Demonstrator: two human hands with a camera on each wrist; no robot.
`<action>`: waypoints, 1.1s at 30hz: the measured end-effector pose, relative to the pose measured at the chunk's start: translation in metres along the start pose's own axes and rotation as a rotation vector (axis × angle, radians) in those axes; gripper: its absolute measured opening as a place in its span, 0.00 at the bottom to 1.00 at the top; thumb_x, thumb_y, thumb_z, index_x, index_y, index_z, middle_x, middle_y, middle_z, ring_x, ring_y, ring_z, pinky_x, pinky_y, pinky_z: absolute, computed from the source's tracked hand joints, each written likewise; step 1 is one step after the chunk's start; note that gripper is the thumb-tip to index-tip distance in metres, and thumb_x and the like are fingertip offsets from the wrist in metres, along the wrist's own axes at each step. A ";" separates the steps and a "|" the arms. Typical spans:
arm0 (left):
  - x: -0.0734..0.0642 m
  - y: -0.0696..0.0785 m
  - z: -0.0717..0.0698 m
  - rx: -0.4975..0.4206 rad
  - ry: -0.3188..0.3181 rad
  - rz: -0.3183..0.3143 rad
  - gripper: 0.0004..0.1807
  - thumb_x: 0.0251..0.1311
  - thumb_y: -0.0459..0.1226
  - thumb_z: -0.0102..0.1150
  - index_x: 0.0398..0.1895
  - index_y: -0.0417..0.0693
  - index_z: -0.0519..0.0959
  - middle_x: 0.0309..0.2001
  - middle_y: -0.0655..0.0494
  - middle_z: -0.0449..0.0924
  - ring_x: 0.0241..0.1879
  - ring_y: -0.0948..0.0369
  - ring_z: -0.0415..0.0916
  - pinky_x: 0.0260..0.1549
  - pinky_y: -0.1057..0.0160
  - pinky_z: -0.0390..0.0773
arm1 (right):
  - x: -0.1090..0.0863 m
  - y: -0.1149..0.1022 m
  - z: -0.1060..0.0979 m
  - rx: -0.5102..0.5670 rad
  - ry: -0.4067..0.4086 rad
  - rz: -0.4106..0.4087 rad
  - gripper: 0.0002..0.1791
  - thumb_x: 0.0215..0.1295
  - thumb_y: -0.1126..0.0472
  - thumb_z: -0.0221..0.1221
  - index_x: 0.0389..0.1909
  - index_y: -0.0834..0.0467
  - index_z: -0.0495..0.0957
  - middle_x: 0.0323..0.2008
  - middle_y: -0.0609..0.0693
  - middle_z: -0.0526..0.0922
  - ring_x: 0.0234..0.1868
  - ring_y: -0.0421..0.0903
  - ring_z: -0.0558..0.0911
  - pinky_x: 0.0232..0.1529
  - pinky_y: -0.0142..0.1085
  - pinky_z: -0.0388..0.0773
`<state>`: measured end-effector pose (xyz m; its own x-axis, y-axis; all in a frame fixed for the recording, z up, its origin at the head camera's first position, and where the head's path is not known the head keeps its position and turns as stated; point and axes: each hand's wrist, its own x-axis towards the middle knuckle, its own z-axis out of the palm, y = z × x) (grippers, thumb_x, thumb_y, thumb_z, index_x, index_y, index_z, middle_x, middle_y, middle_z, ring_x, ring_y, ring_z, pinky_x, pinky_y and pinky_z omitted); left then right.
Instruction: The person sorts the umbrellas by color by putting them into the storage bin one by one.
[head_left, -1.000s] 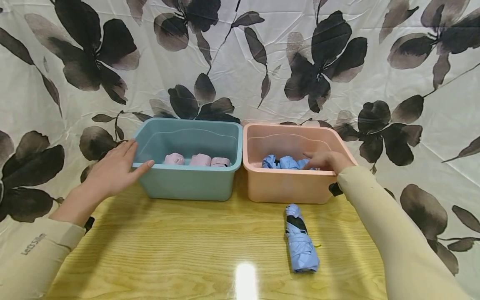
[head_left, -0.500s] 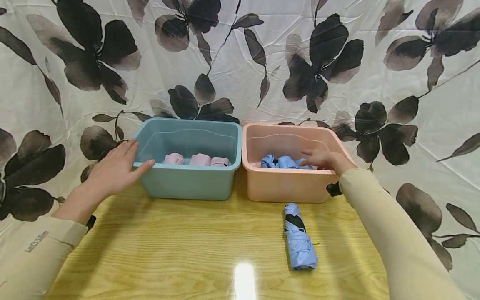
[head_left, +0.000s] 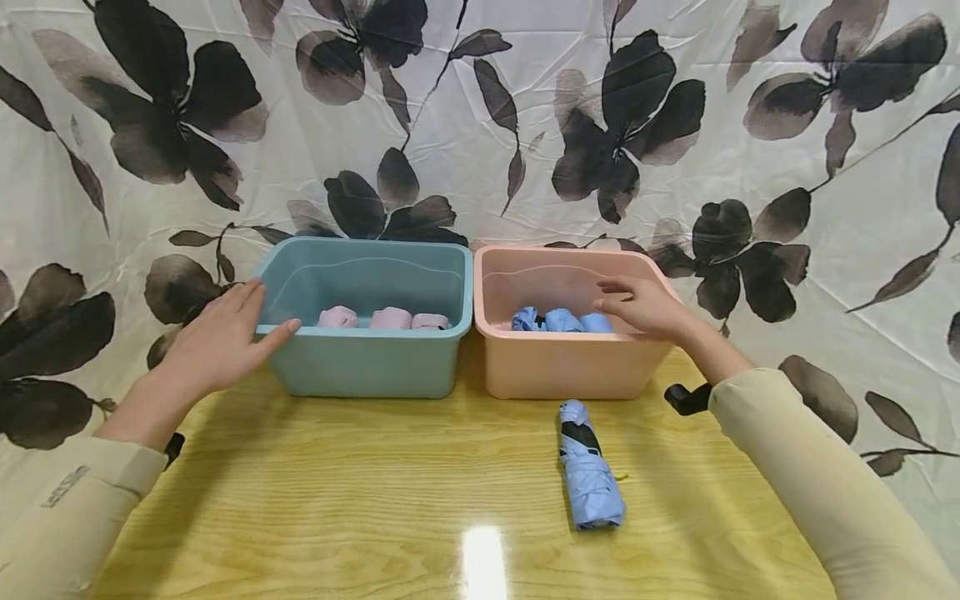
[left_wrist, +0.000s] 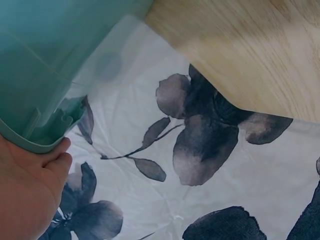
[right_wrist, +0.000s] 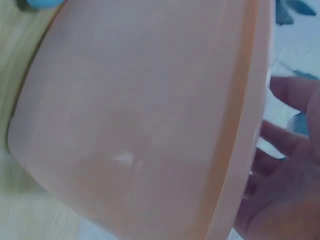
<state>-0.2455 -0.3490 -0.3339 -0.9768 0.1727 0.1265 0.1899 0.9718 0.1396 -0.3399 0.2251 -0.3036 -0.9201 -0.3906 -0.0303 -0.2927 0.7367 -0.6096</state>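
Note:
My left hand rests at the left front corner of a teal bin, fingers straight and thumb spread; the left wrist view shows it right at the rim. Inside that bin stand three pink rolled bundles, their lower parts hidden. My right hand reaches over the right side of a peach bin, fingers loosely extended with nothing between them. Three blue folded umbrellas sit in this bin, left of the fingertips. On the table before it lies another blue folded umbrella with a black band.
The two bins stand side by side at the back of the wood-grain table. Behind them hangs a white cloth printed with dark flowers. A bright reflection shows near the front of the tabletop.
My right hand has risen out of the peach bin and drawn back, uncovering more of the rightmost blue umbrella. The left hand keeps its place on the teal bin. The head view has shifted slightly.

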 end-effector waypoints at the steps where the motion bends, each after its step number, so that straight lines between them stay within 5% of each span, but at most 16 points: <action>1: 0.000 0.000 0.000 -0.003 0.004 0.001 0.54 0.77 0.64 0.38 0.77 0.19 0.46 0.78 0.21 0.44 0.77 0.28 0.41 0.73 0.31 0.46 | -0.006 -0.001 0.001 0.012 0.037 0.004 0.34 0.79 0.52 0.57 0.76 0.66 0.64 0.74 0.67 0.67 0.72 0.67 0.70 0.68 0.59 0.72; 6: 0.001 0.000 0.002 -0.013 0.017 -0.001 0.53 0.78 0.63 0.39 0.77 0.19 0.45 0.78 0.21 0.44 0.77 0.27 0.41 0.73 0.31 0.46 | -0.035 -0.005 0.011 0.039 0.248 -0.033 0.31 0.77 0.50 0.58 0.74 0.60 0.70 0.71 0.62 0.73 0.66 0.64 0.77 0.59 0.58 0.79; 12: 0.001 -0.001 0.004 -0.020 0.024 -0.004 0.54 0.78 0.63 0.39 0.78 0.20 0.45 0.78 0.21 0.44 0.77 0.28 0.41 0.73 0.30 0.46 | -0.060 -0.004 0.035 0.071 0.494 -0.205 0.22 0.74 0.60 0.62 0.64 0.64 0.78 0.60 0.62 0.81 0.56 0.62 0.82 0.55 0.58 0.80; 19: 0.000 0.002 0.005 -0.024 0.038 0.000 0.52 0.78 0.62 0.38 0.77 0.19 0.46 0.77 0.21 0.45 0.77 0.28 0.42 0.72 0.30 0.47 | -0.083 0.006 0.068 0.004 0.658 -0.382 0.17 0.66 0.69 0.67 0.55 0.64 0.83 0.51 0.57 0.85 0.49 0.56 0.83 0.48 0.39 0.80; 23: -0.001 0.002 0.005 -0.023 0.032 -0.004 0.53 0.78 0.63 0.39 0.77 0.20 0.46 0.78 0.21 0.45 0.77 0.28 0.42 0.72 0.30 0.47 | -0.092 0.016 0.083 -0.057 0.551 -0.534 0.21 0.61 0.70 0.70 0.56 0.62 0.82 0.53 0.55 0.85 0.50 0.53 0.83 0.47 0.39 0.81; 28: 0.000 0.002 0.005 -0.015 0.039 -0.002 0.53 0.78 0.62 0.39 0.77 0.19 0.47 0.77 0.21 0.46 0.77 0.27 0.43 0.72 0.30 0.48 | -0.101 0.027 0.101 -0.149 0.279 -0.704 0.26 0.62 0.62 0.73 0.62 0.55 0.81 0.60 0.49 0.81 0.61 0.48 0.79 0.59 0.43 0.77; 33: 0.001 0.001 0.005 -0.009 0.029 -0.008 0.53 0.78 0.63 0.39 0.77 0.20 0.45 0.77 0.21 0.44 0.77 0.27 0.42 0.72 0.30 0.47 | -0.108 0.034 0.113 -0.244 0.049 -0.790 0.30 0.64 0.48 0.73 0.65 0.49 0.79 0.63 0.49 0.79 0.63 0.48 0.78 0.59 0.46 0.78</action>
<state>-0.2469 -0.3475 -0.3387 -0.9750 0.1604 0.1537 0.1834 0.9716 0.1498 -0.2211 0.2297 -0.4109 -0.4281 -0.8230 0.3732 -0.9010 0.3564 -0.2475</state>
